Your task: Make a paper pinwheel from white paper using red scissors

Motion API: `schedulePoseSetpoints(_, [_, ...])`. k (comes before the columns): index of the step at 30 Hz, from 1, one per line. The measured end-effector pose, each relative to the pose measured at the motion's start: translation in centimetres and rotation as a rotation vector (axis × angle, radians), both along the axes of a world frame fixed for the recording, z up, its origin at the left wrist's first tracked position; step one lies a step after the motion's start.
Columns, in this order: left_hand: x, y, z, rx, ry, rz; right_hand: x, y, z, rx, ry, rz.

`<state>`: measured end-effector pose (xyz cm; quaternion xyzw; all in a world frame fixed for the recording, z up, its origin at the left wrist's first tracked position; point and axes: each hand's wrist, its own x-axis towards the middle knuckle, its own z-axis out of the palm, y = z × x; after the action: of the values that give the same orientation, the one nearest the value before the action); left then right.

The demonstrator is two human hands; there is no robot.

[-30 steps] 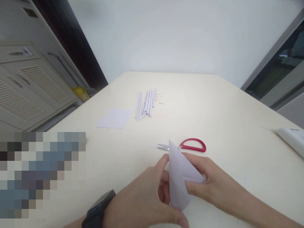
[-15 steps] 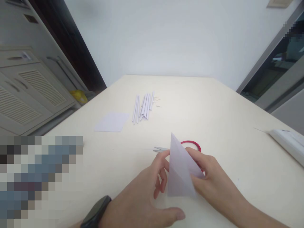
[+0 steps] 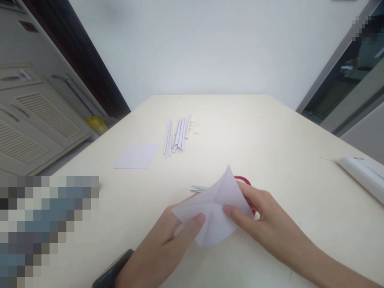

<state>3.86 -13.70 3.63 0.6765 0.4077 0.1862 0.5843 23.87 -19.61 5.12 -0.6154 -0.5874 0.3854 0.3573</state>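
Observation:
A white sheet of paper (image 3: 214,196) with crossing crease lines is held up above the table, partly unfolded. My left hand (image 3: 168,236) grips its left part, thumb on the near face and fingers hidden behind. On the right side my right hand (image 3: 258,212) pinches the sheet, its thumb pressed near the centre crease. Behind the paper lies a pair of scissors (image 3: 198,189); the blades point left and a red handle shows past the paper's right edge. The rest of the scissors is covered.
Several rolled paper tubes (image 3: 180,134) lie farther back on the table (image 3: 234,136), with small paper scraps beside them. A flat paper sheet (image 3: 136,156) is at left. A white object (image 3: 360,172) rests at the right edge. A pixelated area covers the lower left.
The paper has gone from a folded triangle to a spread, creased sheet. My left hand, previously with thumb apart, has closed on its left side. The view has shifted slightly.

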Motion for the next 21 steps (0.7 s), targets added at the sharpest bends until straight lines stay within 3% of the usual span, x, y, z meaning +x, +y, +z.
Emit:
schedulePoseSetpoints(5, [0.4,0.8,-0.5,-0.224,-0.143,0.079,0.3,0.1,-0.5,0.014,0.033,-0.007])
schedulePoseSetpoints(10, [0.5,0.5,-0.8,-0.377,-0.199,0.068,0.1,0.0,-0.8,0.111,0.004,0.093])
schedulePoseSetpoints(15, [0.7,0.4,-0.3,-0.531,-0.319,0.056,0.3,-0.1,-0.9,0.354,-0.07,0.245])
schedulePoseSetpoints(21, [1.7,0.8,0.1,-0.545,-0.454,0.061,0.7,-0.2,-1.0,0.55,-0.36,0.391])
